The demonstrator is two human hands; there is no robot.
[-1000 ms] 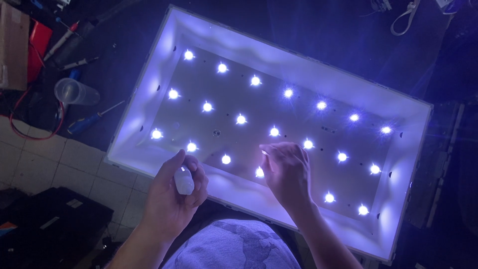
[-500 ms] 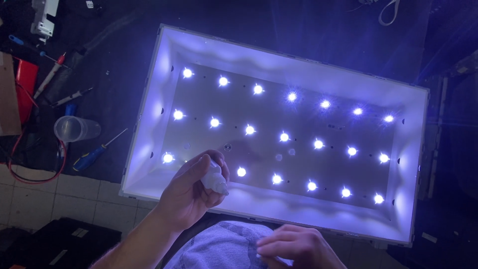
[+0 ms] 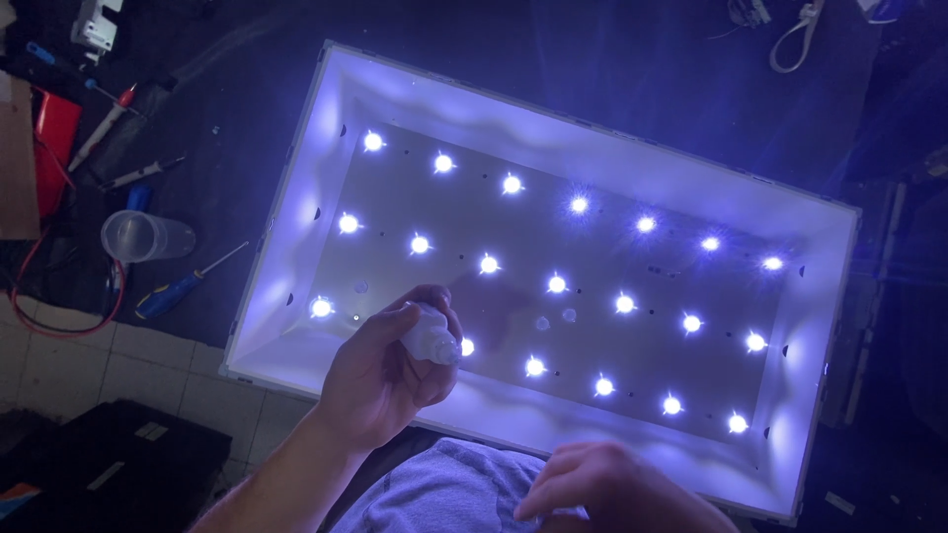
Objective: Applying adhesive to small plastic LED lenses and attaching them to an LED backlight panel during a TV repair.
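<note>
Two bare hands show at the lower edge of the head view. The left hand (image 3: pixel 380 370) is curled shut around a small white bottle (image 3: pixel 431 338), fingers wrapped over its body and its rounded end poking out past the thumb side toward the right. It hovers over the near edge of a lit backlight panel (image 3: pixel 296 247), a white tray with sloped walls and three rows of glowing LED lenses (image 3: pixel 489 264); one lens glows just beyond the bottle's tip. The right hand (image 3: pixel 602 489) sits low and to the right of the left, well apart from it, over grey fabric (image 3: pixel 444 494) at the person's lap. Its fingers are bent loosely inward, and whether they pinch anything cannot be told.

Far to the left of the left hand, on the dark floor mat, lie a clear plastic cup (image 3: pixel 146 236) on its side, a blue-handled screwdriver (image 3: pixel 183 288) just below it, and a red wire (image 3: pixel 59 321) looping near pale tiles.
</note>
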